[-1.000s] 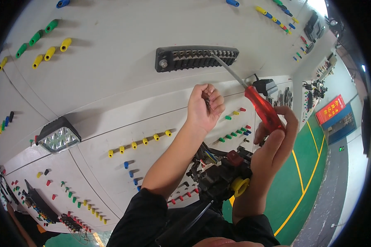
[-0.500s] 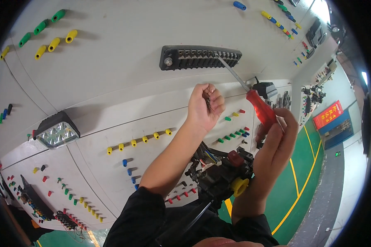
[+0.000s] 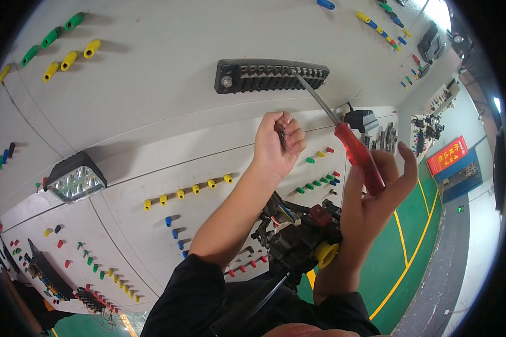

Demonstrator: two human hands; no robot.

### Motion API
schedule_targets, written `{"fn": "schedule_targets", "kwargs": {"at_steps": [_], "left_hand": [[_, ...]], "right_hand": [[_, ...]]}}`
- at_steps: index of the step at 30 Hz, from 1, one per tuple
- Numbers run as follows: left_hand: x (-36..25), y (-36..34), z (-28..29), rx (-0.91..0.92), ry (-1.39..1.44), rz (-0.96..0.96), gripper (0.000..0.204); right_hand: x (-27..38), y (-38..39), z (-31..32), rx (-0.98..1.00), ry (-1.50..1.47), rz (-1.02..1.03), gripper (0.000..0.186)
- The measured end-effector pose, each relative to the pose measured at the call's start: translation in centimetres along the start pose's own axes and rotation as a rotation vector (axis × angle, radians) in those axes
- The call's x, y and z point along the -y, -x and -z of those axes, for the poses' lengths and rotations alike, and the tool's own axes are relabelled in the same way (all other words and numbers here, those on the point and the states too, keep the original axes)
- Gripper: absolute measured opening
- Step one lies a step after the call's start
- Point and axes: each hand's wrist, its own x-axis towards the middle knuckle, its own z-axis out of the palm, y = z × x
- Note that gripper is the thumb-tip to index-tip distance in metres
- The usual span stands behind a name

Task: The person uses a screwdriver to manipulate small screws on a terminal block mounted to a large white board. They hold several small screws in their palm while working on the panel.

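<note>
My right hand (image 3: 376,182) grips the red translucent handle of a screwdriver (image 3: 356,151), its ring and little fingers partly loosened. The steel shaft slants up-left to the black terminal strip (image 3: 247,77) on the white board, where its tip meets one of the screw slots right of the middle. My left hand (image 3: 278,143) is curled below the strip, with small dark metal pieces showing between its fingers; I cannot make out what they are.
The board (image 3: 140,73) carries coloured sockets, a lamp (image 3: 75,182) at left and a black housing (image 3: 360,119) beside the screwdriver. A dark switch assembly with a yellow ring (image 3: 298,244) sits between my forearms. Someone's arm (image 3: 25,306) shows at lower left; green floor (image 3: 405,286) lies right.
My right hand's fingers have shifted and spread on the handle, baring more of its lower end. The tip stays at the strip. My left hand is nearly unmoved.
</note>
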Motion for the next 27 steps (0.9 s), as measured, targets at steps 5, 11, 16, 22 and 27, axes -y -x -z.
{"fn": "schedule_targets", "kwargs": {"at_steps": [5, 11, 16, 22, 27], "left_hand": [[-0.1, 0.0, 0.0, 0.003, 0.005, 0.01, 0.02], [0.1, 0.1, 0.1, 0.005, -0.01, -0.011, 0.019], [0.1, 0.0, -0.1, -0.042, -0.013, -0.041, 0.018], [-0.2, 0.0, -0.3, -0.055, -0.017, -0.013, 0.018], [0.0, -0.2, 0.2, -0.021, -0.002, -0.01, 0.019]], "right_hand": [[1.1, -0.6, 0.6, 0.127, 0.104, -0.015, 0.052], [0.2, -0.8, -1.3, -0.151, -0.012, 0.076, 0.044], [1.0, -1.0, 1.4, 0.321, 0.217, -0.238, 0.045], [0.8, -0.8, -0.6, 0.011, 0.101, -0.099, 0.059], [1.0, -1.0, 0.1, 0.222, 0.209, -0.228, 0.045]]}}
